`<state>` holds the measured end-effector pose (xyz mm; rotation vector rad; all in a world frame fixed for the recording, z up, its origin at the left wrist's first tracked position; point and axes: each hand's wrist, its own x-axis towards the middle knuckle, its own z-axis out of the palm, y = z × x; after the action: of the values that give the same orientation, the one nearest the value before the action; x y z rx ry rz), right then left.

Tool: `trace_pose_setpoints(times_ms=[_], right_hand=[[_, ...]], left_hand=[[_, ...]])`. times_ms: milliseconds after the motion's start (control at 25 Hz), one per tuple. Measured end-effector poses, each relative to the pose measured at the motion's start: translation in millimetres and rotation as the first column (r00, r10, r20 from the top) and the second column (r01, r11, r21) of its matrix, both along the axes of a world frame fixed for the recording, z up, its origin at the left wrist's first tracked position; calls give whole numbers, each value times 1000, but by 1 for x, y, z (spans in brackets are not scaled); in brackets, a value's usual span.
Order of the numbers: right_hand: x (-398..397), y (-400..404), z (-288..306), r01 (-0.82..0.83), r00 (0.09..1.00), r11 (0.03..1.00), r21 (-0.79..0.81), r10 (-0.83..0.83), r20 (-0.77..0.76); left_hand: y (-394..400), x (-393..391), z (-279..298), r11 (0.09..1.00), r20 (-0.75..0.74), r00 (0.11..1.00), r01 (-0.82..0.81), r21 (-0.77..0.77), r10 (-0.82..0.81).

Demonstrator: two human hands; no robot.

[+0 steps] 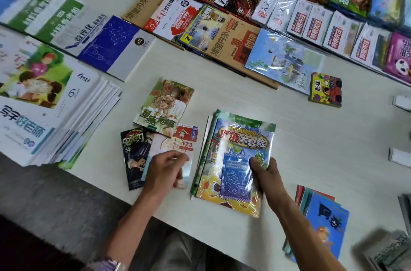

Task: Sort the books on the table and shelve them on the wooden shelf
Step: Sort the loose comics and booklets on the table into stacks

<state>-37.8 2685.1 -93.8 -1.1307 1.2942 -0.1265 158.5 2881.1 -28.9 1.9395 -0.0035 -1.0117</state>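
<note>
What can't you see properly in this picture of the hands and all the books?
Head view only:
- The white book under the left hand: the hand covers much of its cover.
- The books beneath the shiny comic that the right hand grips: only edges show.
- The grey stack at bottom right: blurred and cut off.
- The wooden shelf: not in view.

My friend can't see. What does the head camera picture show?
A person's right hand grips a shiny wrapped comic book on top of a small pile, while the left hand rests on a few small books on a white table. Rows and stacks of books and magazines surround them.
</note>
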Motion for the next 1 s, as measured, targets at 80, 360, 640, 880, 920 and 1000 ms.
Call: trace_pose_setpoints(times_ms=[80, 360, 640, 880, 920, 1000], right_hand=[[15, 10, 11, -105, 982, 965, -241, 62, -181], [58, 97, 48, -482, 859, 666, -570, 487, -157], [93, 115, 34, -465, 881, 859, -213, 473, -16], [119, 101, 41, -162, 981, 980, 120, 173, -87], [124, 103, 42, -214, 967, 972, 95, 224, -122], [133, 105, 45, -306, 930, 952, 29, 305, -207]], left_hand=[[-6, 37, -1, 999, 233, 972, -37, 36, 28], [-27, 139, -52, 831, 378, 887, 12, 557, -266], [-22, 147, -57, 973, 232, 962, -181, 142, 145], [40, 63, -50, 961, 45, 989, 128, 244, -143], [44, 50, -52, 953, 93, 982, 136, 271, -166], [43, 32, -48, 956, 195, 975, 48, 289, -108]])
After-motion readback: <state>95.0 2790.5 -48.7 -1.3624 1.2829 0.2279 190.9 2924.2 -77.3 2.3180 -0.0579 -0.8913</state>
